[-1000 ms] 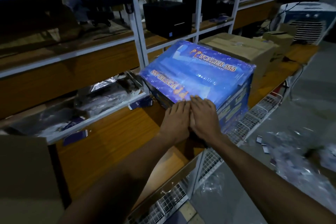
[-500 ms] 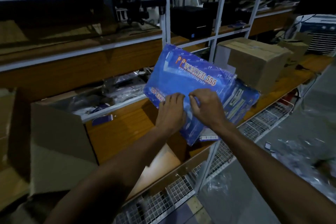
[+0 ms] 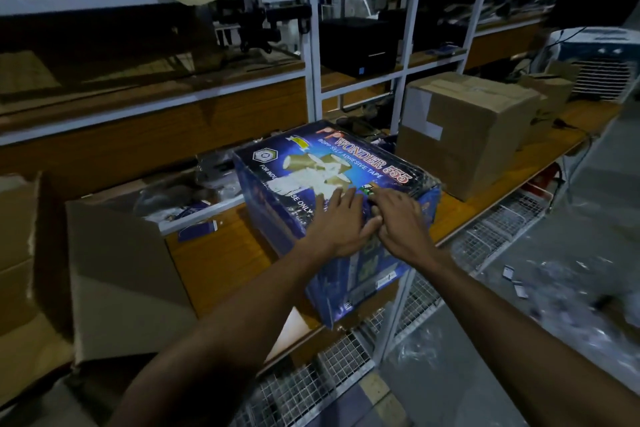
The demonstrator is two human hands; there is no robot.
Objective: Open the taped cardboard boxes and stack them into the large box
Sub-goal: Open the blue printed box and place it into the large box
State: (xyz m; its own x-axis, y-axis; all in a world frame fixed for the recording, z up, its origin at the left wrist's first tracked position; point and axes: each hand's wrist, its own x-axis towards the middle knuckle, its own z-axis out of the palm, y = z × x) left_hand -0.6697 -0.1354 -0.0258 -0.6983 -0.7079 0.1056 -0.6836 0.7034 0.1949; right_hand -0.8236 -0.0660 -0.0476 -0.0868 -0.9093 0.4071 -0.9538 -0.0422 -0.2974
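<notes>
Blue printed cardboard, the blue box [image 3: 332,184] sits on the wooden shelf [image 3: 221,253] with its near corner past the shelf's front edge. Both hands lie palm-down on its top near that edge. The left hand [image 3: 337,222] has fingers spread flat, gripping nothing; the right hand [image 3: 398,218] touches it, fingers bent loosely against the lid, gripping nothing. Printing reads "WONDER 555" and "BOPP SELF ADHESIVE TAPE". A taped brown box [image 3: 464,128] stands just behind, to the right.

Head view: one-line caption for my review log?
Both hands, left and right, press on the blue tape box on the wooden bench.
</notes>
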